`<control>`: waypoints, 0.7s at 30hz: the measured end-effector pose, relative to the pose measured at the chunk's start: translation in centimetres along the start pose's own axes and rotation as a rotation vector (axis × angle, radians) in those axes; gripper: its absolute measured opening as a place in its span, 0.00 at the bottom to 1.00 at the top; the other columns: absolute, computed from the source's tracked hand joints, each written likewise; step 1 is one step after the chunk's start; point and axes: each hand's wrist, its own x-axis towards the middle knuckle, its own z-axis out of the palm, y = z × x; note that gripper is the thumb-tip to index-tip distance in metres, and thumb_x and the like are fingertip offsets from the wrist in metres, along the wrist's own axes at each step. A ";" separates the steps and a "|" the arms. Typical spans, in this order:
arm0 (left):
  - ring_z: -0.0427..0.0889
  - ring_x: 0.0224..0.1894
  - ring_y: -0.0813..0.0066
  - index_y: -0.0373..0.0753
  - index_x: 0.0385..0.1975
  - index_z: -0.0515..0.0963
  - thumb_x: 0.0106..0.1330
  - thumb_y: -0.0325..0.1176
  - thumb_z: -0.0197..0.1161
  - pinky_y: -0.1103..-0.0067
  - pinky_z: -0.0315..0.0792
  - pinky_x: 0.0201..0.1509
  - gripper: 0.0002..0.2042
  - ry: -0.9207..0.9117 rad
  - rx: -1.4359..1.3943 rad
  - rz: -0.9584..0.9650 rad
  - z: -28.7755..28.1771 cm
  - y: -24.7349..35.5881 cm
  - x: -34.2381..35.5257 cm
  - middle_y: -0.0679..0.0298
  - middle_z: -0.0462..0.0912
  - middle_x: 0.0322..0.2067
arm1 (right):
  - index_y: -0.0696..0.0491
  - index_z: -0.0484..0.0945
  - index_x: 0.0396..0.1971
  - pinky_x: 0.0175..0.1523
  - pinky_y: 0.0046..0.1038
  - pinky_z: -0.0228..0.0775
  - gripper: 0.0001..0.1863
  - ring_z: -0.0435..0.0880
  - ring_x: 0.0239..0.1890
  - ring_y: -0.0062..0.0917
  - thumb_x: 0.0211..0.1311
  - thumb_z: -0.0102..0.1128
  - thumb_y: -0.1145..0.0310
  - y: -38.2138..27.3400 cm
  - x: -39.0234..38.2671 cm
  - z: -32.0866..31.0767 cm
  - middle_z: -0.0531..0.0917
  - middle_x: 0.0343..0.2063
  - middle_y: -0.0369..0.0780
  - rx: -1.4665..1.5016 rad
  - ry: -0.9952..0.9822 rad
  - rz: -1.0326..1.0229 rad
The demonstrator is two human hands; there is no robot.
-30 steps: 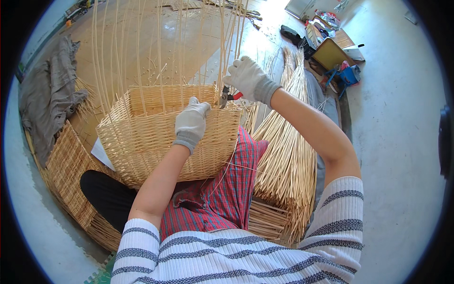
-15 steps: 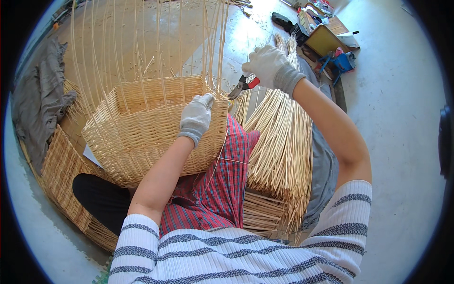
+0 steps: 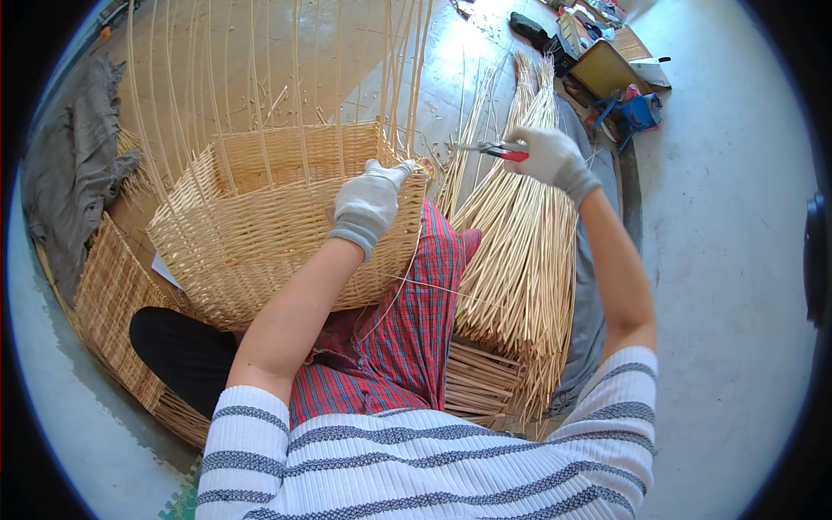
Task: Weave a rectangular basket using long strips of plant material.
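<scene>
A half-woven wicker basket [image 3: 260, 230] rests tilted across my lap, with long pale stakes [image 3: 299, 95] standing up from its rim. My left hand [image 3: 368, 206], in a whitish work glove, is closed on the rim near the right corner; its fingertips are partly hidden. To the right of that corner, my right hand [image 3: 555, 160], gloved too, grips red-handled pruning shears [image 3: 511, 152]. Their blades point left, apart from the basket. A thin loose strand [image 3: 403, 290] trails from the basket over the red plaid cloth [image 3: 403, 347] on my lap.
A large bundle of peeled rods [image 3: 511, 260] lies to the right on grey cloth [image 3: 594, 286]. Shorter sticks [image 3: 479, 381] lie nearer me. At the left are a woven panel [image 3: 121, 303] and a crumpled grey cloth [image 3: 78, 165]. A blue stool [image 3: 637, 113] stands far right.
My right hand has drawn the pruning shears rightward, away from the basket's corner, and their blades have swung up to point left. My left hand has shifted slightly right along the rim.
</scene>
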 end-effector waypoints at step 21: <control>0.86 0.42 0.54 0.49 0.57 0.78 0.68 0.26 0.58 0.67 0.81 0.43 0.18 0.319 -0.417 0.196 3.2 -7.8 -12.3 0.52 0.80 0.52 | 0.57 0.79 0.54 0.47 0.26 0.77 0.18 0.83 0.42 0.22 0.67 0.66 0.70 5.9 -11.7 42.5 0.85 0.44 0.38 1.415 0.395 0.659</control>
